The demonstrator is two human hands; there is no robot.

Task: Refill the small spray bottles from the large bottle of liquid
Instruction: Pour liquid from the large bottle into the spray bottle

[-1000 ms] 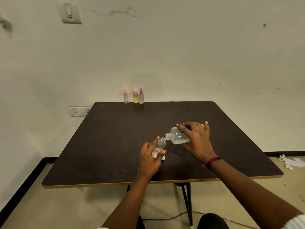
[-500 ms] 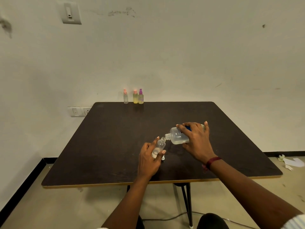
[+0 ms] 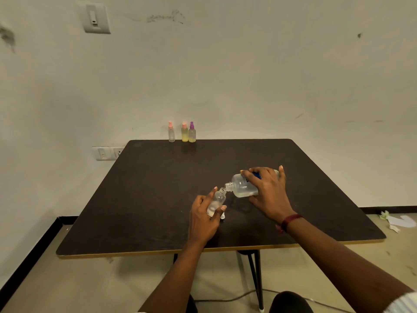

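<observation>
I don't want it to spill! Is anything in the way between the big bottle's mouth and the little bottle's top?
Nothing visible is. The large bottle, tipped in the right hand, has its open neck right at the uncapped mouth of the small bottle, which the left hand holds tilted toward it.

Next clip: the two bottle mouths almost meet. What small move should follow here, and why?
Probably tip the large bottle a little further with the right hand, its neck held over the mouth of the small bottle. That bottle, gripped tilted in the left hand, shows liquid only near its base, so it looks far from full.
</observation>
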